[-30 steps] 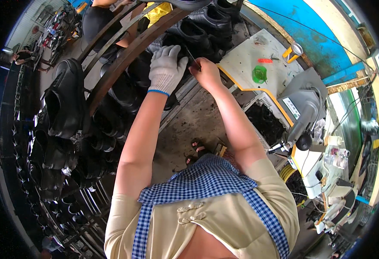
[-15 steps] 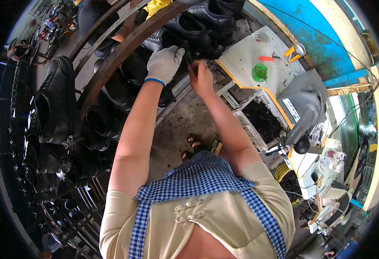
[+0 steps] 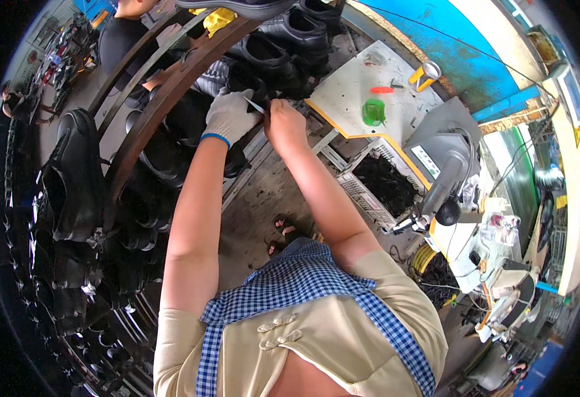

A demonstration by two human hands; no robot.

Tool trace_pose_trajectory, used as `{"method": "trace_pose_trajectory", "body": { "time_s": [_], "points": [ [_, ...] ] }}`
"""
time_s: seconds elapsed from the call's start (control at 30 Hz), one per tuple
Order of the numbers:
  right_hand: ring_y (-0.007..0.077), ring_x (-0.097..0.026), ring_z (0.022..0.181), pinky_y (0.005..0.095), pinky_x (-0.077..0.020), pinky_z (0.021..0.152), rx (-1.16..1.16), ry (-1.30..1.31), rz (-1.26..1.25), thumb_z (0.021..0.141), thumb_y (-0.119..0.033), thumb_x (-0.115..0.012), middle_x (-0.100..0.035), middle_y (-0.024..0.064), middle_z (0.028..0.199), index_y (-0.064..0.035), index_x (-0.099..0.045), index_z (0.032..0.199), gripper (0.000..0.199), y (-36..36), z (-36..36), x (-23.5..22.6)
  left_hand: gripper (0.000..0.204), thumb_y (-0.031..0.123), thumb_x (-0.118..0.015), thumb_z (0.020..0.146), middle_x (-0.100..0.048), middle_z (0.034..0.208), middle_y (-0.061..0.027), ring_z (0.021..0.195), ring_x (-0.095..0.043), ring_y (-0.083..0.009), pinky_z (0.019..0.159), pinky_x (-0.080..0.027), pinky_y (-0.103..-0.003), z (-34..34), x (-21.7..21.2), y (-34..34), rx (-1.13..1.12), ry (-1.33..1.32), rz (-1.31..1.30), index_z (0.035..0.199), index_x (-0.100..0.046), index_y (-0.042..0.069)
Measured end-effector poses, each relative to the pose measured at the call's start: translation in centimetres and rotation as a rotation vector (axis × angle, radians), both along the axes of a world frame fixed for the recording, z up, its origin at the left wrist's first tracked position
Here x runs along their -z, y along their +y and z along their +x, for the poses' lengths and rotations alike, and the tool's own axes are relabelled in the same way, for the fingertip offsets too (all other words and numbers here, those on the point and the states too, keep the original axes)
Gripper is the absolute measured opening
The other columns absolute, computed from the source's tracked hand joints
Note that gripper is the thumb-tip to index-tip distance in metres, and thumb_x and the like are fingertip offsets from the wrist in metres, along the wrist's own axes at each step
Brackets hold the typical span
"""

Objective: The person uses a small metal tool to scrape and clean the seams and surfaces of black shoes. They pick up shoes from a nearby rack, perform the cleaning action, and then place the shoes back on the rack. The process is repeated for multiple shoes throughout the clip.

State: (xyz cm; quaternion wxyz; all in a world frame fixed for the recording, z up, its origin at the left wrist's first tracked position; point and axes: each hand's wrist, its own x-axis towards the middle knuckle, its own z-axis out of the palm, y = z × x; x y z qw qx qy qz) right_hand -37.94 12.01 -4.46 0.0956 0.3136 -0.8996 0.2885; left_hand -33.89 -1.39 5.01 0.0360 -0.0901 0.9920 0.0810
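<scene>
The setting is a footwear factory floor, at a station beside a conveyor rack. Curved metal rails carry rows of black leather boots and shoes past the worker. A white workbench holds a green container and small tools. A grey industrial machine stands next to a wire crate of black scraps. The concrete floor is stained.

Both arms stretched forward; gloved left hand, bare right hand close together
</scene>
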Motion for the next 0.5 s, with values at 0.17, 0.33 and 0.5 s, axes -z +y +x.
{"method": "trace_pose_trajectory", "body": {
  "time_s": [0.17, 0.33, 0.5],
  "points": [
    [0.035, -0.069, 0.085, 0.0428, -0.0576, 0.071, -0.12, -0.027, 0.127, 0.078, -0.004, -0.063, -0.066, 0.0195, 0.093, 0.0024, -0.058, 0.096, 0.02, 1.1, -1.4, -0.3, 0.043, 0.029, -0.06, 0.082, -0.07, 0.108, -0.0195, 0.105, -0.064, -0.0388, 0.112, -0.037, -0.048, -0.4, 1.3, 0.4, 0.106, -0.027, -0.068, 0.118, -0.067, 0.006],
    [0.0428, -0.065, 0.092, 0.0516, -0.0517, 0.079, -0.168, -0.244, 0.039, 0.082, -0.021, -0.069, -0.068, 0.0249, 0.094, -0.0009, -0.064, 0.101, 0.028, 0.7, -3.4, 1.1, 0.033, 0.03, -0.062, 0.084, -0.07, 0.098, -0.0208, 0.095, -0.066, -0.0393, 0.084, -0.054, -0.048, -0.4, 1.0, 0.1, 0.14, 0.066, -0.02, 0.106, -0.069, 0.006],
    [0.0408, -0.067, 0.087, 0.0484, -0.0511, 0.075, -0.207, -0.393, -0.012, 0.078, -0.028, -0.071, -0.069, 0.0242, 0.086, -0.0009, -0.069, 0.087, 0.028, 0.7, -3.0, -0.8, 0.045, 0.034, -0.062, 0.087, -0.068, 0.109, -0.0215, 0.107, -0.062, -0.0394, 0.097, -0.048, -0.047, -0.1, 1.4, -1.3, 0.073, 0.04, 0.083, 0.123, -0.061, 0.007]
  ]
}}
